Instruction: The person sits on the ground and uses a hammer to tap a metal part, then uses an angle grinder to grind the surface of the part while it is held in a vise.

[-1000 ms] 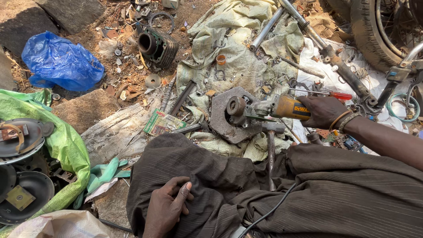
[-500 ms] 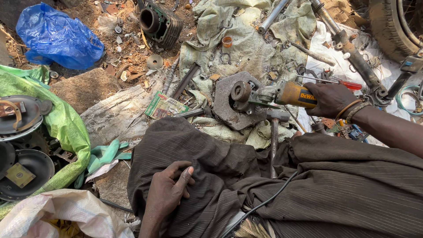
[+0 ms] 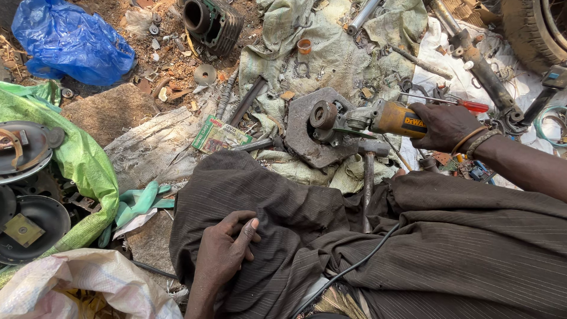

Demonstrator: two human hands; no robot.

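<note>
My right hand (image 3: 444, 126) grips the yellow body of an angle grinder (image 3: 366, 118). Its head rests over a grey octagonal metal plate (image 3: 307, 142) lying on dirty cloth. A hammer (image 3: 368, 171) lies just below the grinder, handle pointing toward me. My left hand (image 3: 225, 251) rests on my left knee, on dark striped cloth, fingers loosely curled and holding nothing. A black cable (image 3: 348, 272) runs across my lap. A red-handled screwdriver (image 3: 455, 103) lies beside my right hand.
A finned engine cylinder (image 3: 212, 20) and blue plastic bag (image 3: 71, 41) lie at the top left. Green sacking (image 3: 82, 159) with round metal covers (image 3: 26, 147) is at the left. A small printed box (image 3: 218, 136), rods, a tyre (image 3: 531, 29) and scattered small parts surround the cloth.
The view has tilted so the ground scene sits higher in frame. My right hand keeps the grinder on the plate. My left hand stays on my knee.
</note>
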